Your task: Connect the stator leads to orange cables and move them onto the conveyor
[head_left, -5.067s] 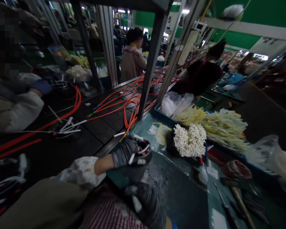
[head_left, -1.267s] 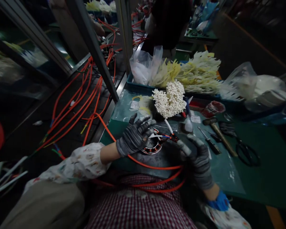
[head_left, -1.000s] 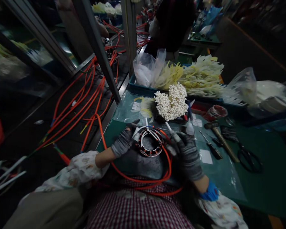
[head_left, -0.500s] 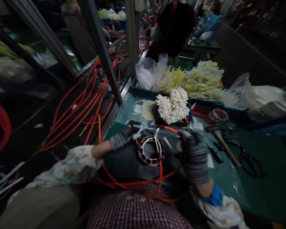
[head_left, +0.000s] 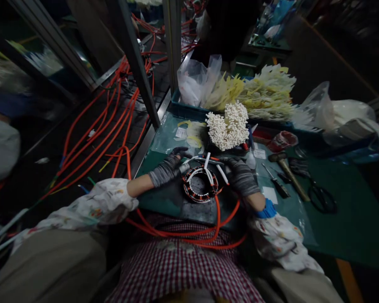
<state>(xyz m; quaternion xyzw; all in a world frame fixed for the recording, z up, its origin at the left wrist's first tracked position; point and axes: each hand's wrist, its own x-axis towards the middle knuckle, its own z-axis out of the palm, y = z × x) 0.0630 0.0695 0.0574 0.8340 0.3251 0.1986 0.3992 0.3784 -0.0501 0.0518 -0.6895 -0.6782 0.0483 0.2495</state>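
Fingers of your left hand (head_left: 168, 169), grey-gloved, are pressed together at the tips and pinching the end of a white sleeved lead (head_left: 185, 167) at the near-left rim of the stator ring (head_left: 200, 186). Your right hand (head_left: 240, 177) sits on the opposite side of the ring. Its fingers (head_left: 228, 161) are curled over the cluster of leads at the far rim, touching them, though I cannot tell whether they grip one.

The ring lies flat on the bench (head_left: 334, 223), right in front of you and between both hands, with more white-sleeved leads crossing its top. An orange cable (head_left: 218, 216) runs from the ring toward you and loops over your lap.

Beyond the ring a bundle of white tubes (head_left: 229, 126) stands upright, with a small bottle (head_left: 251, 160) just beside it on the right. Behind that, a blue tray (head_left: 185, 110) holds a clear bag (head_left: 192, 82) and a heap of pale strips (head_left: 265, 94).

To the right of your right hand lie a screwdriver (head_left: 276, 184), then a hammer (head_left: 287, 169), then scissors (head_left: 318, 195), all flat on the bench. Off to your left, many orange cables trail along the dark conveyor (head_left: 34, 176), and another person's sleeve (head_left: 0, 145) shows at the left edge.
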